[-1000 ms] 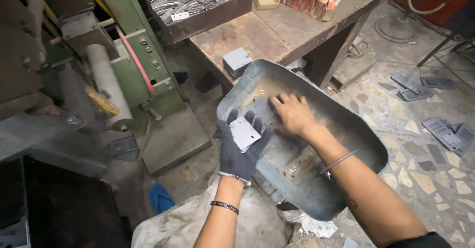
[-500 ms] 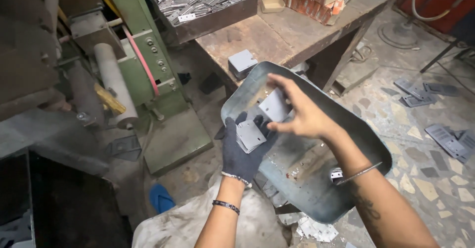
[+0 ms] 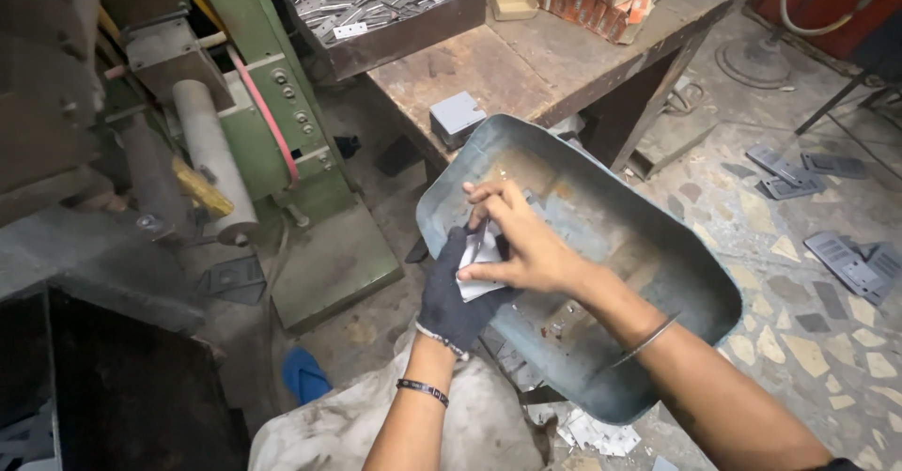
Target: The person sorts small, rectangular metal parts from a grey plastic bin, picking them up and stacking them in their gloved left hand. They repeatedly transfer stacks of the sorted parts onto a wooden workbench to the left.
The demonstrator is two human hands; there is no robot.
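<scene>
over a speckled workshop floor (image 3: 817, 339), a dented grey-blue tray (image 3: 658, 274) sits below the desk (image 3: 526, 67); above the tray both hands, gloved left (image 3: 456, 293) and bare right (image 3: 521, 246), pinch a flat pale metal plate (image 3: 474, 269).

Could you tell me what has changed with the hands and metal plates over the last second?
The bare right hand left the tray floor, lifted a plate and brought it over onto the plates in the gloved left hand, where it now presses. The left hand kept its stack; the blue tray stayed put.
</scene>
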